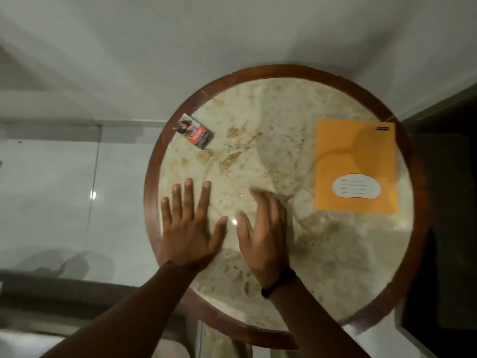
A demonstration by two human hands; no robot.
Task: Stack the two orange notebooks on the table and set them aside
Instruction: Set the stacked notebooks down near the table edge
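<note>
- A round surface (258, 73) of mottled beige stone, ringed by a dark wooden rim.
- An orange notebook (356, 156) lies flat near the right edge, a white label on its cover; whether a second lies beneath it cannot be told.
- A small printed packet (193, 131) rests near the far left edge.
- The left hand (189, 228) lies flat, fingers spread, by the near left edge.

The dim, warm-tinted picture was soft throughout, with a small glare spot on the bench (258, 104) between the hands, motion blur on the right hand (260, 233), and wide-angle bending toward the edges.
</note>
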